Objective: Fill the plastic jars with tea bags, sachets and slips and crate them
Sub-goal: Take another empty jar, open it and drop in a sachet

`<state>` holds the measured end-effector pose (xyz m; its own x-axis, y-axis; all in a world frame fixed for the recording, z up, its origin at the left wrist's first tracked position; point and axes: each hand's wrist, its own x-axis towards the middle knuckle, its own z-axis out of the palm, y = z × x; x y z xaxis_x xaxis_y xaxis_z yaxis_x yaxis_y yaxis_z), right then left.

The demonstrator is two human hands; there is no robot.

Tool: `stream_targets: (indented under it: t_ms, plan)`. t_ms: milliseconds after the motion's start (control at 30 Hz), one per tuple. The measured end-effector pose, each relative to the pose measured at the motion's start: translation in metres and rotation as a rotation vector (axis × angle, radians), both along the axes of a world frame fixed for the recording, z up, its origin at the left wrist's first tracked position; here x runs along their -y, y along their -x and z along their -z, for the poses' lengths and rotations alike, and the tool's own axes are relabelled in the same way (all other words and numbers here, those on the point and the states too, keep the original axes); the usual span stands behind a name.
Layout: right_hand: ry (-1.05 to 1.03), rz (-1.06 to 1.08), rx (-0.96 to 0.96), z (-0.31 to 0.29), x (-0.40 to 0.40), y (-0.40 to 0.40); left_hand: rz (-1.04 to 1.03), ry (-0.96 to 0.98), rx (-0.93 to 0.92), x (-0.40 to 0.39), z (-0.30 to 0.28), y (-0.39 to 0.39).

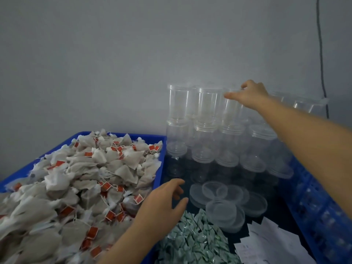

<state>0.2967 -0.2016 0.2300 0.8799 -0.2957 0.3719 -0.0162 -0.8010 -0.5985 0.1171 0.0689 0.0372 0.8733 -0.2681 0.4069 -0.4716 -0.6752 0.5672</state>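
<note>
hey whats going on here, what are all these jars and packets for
A person is packing tea into clear plastic jars. The right hand reaches up to the top of the stacked empty jars by the wall, fingers at one jar's rim. The left hand hovers open over the tray edge beside the heap of tea bags. Loose lids, green sachets and white slips lie in front. No jar looks filled yet.
</note>
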Motion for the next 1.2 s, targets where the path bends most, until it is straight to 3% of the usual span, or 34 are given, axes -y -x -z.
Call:
stream_targets:
  t_ms: [233, 333, 400, 533, 600, 767, 1000, 1200]
  plan:
    - [-0.062, -0.022, 0.151, -0.004, 0.002, 0.025, 0.008, 0.030, 0.020, 0.008, 0.000, 0.005]
    - [-0.279, -0.074, 0.208, -0.010, -0.004, 0.059, -0.030, 0.034, 0.092, 0.011, -0.009, 0.011]
    - [-0.474, -0.125, 0.193, 0.001, -0.017, 0.090, -0.074, -0.025, 0.256, 0.013, -0.022, 0.017]
    - [-0.864, -0.356, -0.086, 0.067, -0.059, 0.157, -0.142, -0.148, 0.597, 0.021, -0.045, 0.038]
    - [-1.037, -0.428, -0.286, 0.114, -0.074, 0.186, -0.154, -0.324, 0.705, 0.025, -0.044, 0.050]
    - [-1.505, -0.354, -0.570, 0.190, -0.089, 0.237, -0.087, -0.755, 0.841, 0.022, -0.007, 0.076]
    - [-1.313, -0.306, -0.839, 0.206, -0.079, 0.266, 0.028, -1.010, 0.933, 0.023, 0.013, 0.091]
    - [-1.263, -0.291, -0.979, 0.206, -0.070, 0.269, 0.009, -1.026, 0.868, 0.036, 0.020, 0.090]
